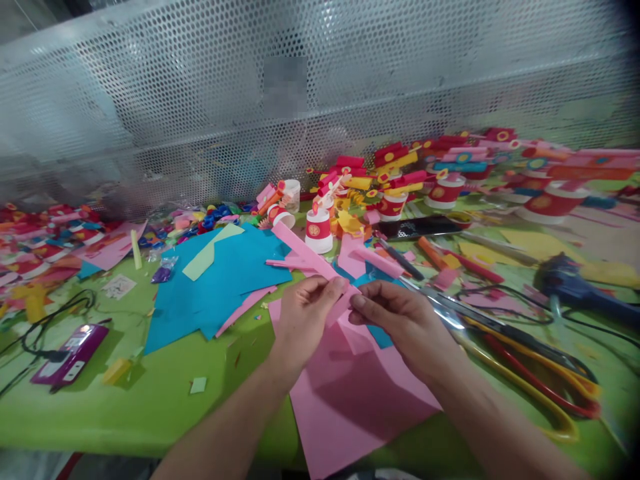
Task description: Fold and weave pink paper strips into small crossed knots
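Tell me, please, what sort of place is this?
Probably a small craft workshop, because pink paper, scissors and several decorated cups share one green table.

At your 12 o'clock: perforated grey metal screen point(360, 53). Between your 9 and 10: heap of small multicoloured pieces point(215, 215). At your 9: small clear plastic bag of purple bits point(164, 270). At your 8: glossy purple rectangular box point(77, 353), black-corded plug point(53, 355) against it. Underneath: lime-green table surface point(165, 407).
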Action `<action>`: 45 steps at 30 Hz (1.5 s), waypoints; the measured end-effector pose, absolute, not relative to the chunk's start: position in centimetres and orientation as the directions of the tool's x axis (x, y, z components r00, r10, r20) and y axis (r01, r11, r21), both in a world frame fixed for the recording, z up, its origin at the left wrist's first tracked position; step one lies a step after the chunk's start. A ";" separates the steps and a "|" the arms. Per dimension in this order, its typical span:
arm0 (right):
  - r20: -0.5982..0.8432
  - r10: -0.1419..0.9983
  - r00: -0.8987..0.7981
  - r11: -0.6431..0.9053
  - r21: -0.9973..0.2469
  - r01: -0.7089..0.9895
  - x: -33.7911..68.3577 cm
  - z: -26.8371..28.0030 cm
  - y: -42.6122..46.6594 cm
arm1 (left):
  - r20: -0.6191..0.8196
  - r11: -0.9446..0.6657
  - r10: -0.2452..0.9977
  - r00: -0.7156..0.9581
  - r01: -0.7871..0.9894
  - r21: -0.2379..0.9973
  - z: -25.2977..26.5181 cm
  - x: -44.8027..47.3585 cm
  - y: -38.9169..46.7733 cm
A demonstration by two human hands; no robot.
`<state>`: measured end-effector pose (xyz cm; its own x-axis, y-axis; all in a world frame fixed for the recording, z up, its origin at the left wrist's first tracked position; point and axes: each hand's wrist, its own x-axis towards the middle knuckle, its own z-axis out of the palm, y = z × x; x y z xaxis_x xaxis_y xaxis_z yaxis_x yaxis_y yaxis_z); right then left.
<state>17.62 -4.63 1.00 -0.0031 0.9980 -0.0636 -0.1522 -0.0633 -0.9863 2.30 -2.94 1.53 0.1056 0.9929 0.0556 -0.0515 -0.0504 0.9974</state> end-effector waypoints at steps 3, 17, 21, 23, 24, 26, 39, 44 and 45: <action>-0.077 0.997 0.002 -0.075 -0.983 -0.167 17.6 0.9 -4.6 | 0.030 -0.021 0.993 0.115 -0.077 0.997 1.5 2.3 -3.0; -0.200 0.977 -0.079 -0.215 -0.885 -0.413 18.2 0.3 -4.2 | -0.123 0.212 0.968 0.217 -0.455 0.865 1.0 2.4 -2.2; -0.388 0.879 -0.277 -0.477 -0.690 -0.544 18.5 0.4 -3.9 | -0.112 0.212 0.965 0.236 -0.457 0.864 1.2 2.4 -2.4; -0.415 0.825 -0.383 -0.565 -0.613 -0.553 18.6 0.4 -4.0 | -0.081 0.187 0.961 0.265 -0.405 0.895 1.6 2.2 -2.8; -0.405 0.807 -0.430 -0.590 -0.590 -0.551 18.6 0.4 -4.1 | -0.049 0.158 0.959 0.279 -0.381 0.911 1.8 2.1 -3.0; -0.359 0.789 -0.498 -0.609 -0.564 -0.558 18.6 0.5 -4.3 | 0.017 0.100 0.950 0.311 -0.357 0.929 2.2 1.9 -3.4; -0.305 0.752 -0.585 -0.657 -0.426 -0.622 18.9 -0.5 -4.0 | 0.264 -0.240 0.931 0.251 -0.123 0.963 2.6 2.1 -4.4; -0.255 0.764 -0.592 -0.633 -0.471 -0.614 19.1 -1.4 -4.0 | 0.312 -0.295 0.929 0.199 -0.112 0.949 2.7 2.4 -4.7; -0.253 0.771 -0.584 -0.623 -0.492 -0.608 19.1 -1.4 -4.1 | 0.315 -0.299 0.930 0.191 -0.108 0.948 2.8 2.4 -4.7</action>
<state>19.11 -4.07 -1.41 -0.5844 0.7709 -0.2535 -0.6083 -0.6229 -0.4920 2.45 -4.75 2.77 0.1909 0.9297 0.3150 -0.1075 -0.2991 0.9481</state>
